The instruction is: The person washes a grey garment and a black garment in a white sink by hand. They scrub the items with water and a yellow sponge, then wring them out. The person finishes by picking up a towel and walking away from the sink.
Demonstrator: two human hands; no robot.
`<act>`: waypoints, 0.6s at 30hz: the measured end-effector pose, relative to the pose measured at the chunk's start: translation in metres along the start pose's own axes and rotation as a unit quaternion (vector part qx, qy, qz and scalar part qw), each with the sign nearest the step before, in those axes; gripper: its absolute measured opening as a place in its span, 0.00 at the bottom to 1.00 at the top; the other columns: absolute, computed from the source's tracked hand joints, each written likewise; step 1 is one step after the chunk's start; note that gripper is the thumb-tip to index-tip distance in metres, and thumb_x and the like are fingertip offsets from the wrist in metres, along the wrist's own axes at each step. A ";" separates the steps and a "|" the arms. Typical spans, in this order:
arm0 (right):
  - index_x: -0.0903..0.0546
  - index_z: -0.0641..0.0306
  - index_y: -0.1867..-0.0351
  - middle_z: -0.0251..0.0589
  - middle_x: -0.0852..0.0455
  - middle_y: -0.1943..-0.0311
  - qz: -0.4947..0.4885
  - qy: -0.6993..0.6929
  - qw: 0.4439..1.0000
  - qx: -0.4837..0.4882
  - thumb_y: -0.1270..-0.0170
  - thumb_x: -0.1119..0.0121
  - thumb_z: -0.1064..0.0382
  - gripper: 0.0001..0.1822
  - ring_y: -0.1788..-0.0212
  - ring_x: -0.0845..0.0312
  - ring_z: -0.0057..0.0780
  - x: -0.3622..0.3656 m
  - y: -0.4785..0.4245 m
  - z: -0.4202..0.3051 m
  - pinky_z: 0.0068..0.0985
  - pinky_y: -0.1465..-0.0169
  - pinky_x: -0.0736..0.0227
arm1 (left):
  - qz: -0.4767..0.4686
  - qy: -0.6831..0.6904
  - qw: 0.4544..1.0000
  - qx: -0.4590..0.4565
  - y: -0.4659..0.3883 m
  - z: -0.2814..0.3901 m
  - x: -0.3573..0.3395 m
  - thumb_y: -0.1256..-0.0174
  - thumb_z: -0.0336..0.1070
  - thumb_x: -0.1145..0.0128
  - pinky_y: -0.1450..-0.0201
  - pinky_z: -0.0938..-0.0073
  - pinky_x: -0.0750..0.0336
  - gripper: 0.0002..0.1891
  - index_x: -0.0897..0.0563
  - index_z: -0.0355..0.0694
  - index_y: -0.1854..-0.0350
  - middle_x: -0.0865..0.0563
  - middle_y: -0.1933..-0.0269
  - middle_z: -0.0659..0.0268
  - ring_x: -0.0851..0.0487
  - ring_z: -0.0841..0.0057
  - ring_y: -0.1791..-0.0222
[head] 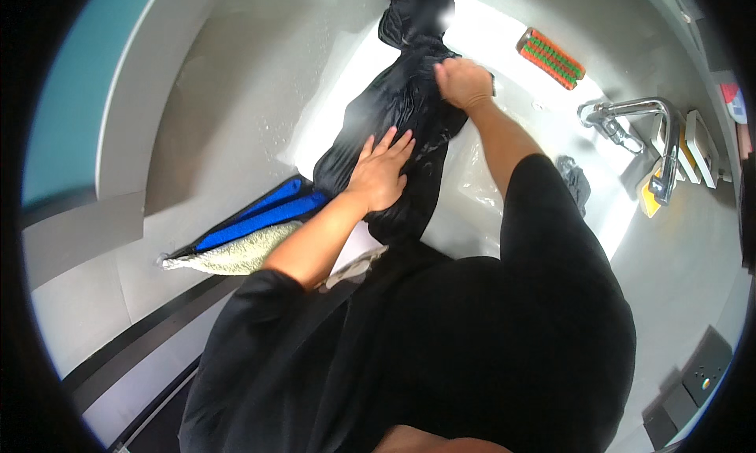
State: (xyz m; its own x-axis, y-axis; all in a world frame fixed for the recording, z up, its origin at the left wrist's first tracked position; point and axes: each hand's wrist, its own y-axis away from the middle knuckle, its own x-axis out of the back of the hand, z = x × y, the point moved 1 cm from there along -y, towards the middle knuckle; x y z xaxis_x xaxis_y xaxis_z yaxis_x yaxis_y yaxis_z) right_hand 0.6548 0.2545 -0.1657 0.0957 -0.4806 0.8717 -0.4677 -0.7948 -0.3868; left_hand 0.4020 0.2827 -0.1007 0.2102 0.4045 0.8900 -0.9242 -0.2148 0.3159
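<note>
A wet black garment (407,110) lies stretched over the white basin, its far end bunched at the top of the view. My left hand (378,178) rests flat on its near part, fingers spread. Farther up, my right hand (466,82) is curled into a fist against the fabric. A dark edge shows beside the fist; most of whatever is under the fingers is hidden. Pale suds or water streaks mark the garment between the hands. To the right, clear plastic film (481,184) or a bag lies in the white sink basin (534,122), partly behind my right forearm.
A scrub brush (551,58) with orange and green bristles lies on the far rim. The chrome faucet (664,140) stands at right, near a yellow sponge (649,202). Blue-and-black fabric (260,220) and a pale textured cloth (251,252) lie left. A dark crumpled item (573,184) sits in the basin.
</note>
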 end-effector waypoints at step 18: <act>0.26 0.74 0.46 0.49 0.18 0.51 0.046 -0.762 0.384 -0.520 0.25 0.55 0.56 0.20 0.46 0.20 0.44 0.049 0.124 0.054 0.35 0.45 0.24 | 0.012 -0.022 0.998 0.056 -0.012 -0.009 -0.001 0.37 0.54 0.46 0.27 0.47 0.47 0.35 0.35 0.54 0.27 0.46 0.22 0.66 0.54 0.60 0.21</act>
State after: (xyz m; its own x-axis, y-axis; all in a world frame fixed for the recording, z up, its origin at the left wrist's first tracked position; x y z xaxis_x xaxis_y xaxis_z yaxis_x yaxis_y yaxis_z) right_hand 0.6487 0.1127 -0.1869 0.0692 -0.7769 -0.6258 -0.5522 -0.5523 0.6245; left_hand 0.4096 0.2929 -0.1083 0.2036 0.3592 0.9108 -0.8883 -0.3235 0.3262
